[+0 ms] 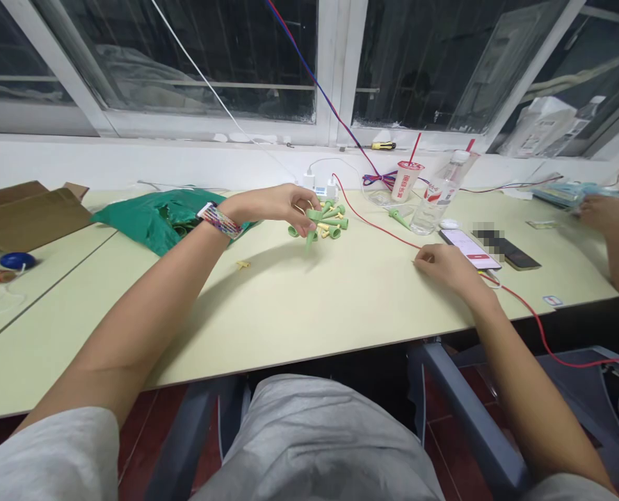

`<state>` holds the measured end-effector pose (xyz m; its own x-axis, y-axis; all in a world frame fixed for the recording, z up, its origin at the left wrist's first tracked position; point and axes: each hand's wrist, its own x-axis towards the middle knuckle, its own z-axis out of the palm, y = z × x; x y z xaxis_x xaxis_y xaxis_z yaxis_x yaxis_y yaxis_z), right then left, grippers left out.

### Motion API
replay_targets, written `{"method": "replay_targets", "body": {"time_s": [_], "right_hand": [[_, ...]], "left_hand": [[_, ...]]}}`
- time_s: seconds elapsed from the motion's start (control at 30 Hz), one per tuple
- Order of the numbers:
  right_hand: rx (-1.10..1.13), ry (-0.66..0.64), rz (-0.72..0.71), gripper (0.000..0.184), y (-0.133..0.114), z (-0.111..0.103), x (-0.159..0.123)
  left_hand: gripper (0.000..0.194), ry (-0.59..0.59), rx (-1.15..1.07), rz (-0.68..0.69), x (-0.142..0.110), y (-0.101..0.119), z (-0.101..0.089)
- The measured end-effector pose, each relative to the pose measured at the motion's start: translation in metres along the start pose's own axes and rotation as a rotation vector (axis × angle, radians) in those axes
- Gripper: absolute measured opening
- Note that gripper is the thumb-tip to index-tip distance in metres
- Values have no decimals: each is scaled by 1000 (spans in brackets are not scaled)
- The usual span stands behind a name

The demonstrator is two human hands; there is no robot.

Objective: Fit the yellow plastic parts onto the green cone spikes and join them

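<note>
My left hand (300,207), with a woven band at the wrist, pinches a green plastic peg (309,240) that points down, slightly blurred. Right behind it lies a pile of green plastic pegs (335,223) with small yellow pieces among them. A single yellow plastic piece (243,264) rests apart on the table, left of the pile. My right hand (442,266) lies on the table by a lit phone (471,249), fingers curled together. Whatever may be between its fingertips is too small or hidden. Another green peg (399,218) lies near the water bottle (437,198).
A green plastic bag (132,216) and cardboard (28,216) are at left, with a blue ball (17,261). A cup (406,182) with a straw stands behind. A red cable (377,228) runs under my right hand. At far right is another person's hand (601,212).
</note>
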<state>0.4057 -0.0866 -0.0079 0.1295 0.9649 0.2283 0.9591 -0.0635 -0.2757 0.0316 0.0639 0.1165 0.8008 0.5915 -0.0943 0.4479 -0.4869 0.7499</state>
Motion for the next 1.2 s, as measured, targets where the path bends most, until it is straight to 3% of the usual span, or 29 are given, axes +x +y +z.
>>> {"method": "replay_targets", "body": {"time_s": [0.1, 0.37, 0.53, 0.7, 0.83, 1.0, 1.2], "right_hand": [[66, -27, -48, 13, -24, 9, 14], [313, -88, -375, 18, -93, 32, 33], [608, 105, -484, 19, -133, 21, 60], [702, 235, -622, 17, -167, 16, 84], [787, 275, -642, 16, -174, 26, 87], [819, 294, -567, 17, -168, 33, 81], [885, 258, -568, 22, -167, 35, 78]], "left_hand": [[48, 1, -13, -10, 0, -1, -1], [46, 31, -62, 65, 3, -5, 2], [45, 70, -45, 104, 3, -9, 1], [41, 63, -2, 133, 5, -19, -4], [40, 64, 3, 144, 3, -23, -8], [43, 91, -69, 124, 4, -26, -8], [48, -12, -57, 134, 8, -24, -3]]}}
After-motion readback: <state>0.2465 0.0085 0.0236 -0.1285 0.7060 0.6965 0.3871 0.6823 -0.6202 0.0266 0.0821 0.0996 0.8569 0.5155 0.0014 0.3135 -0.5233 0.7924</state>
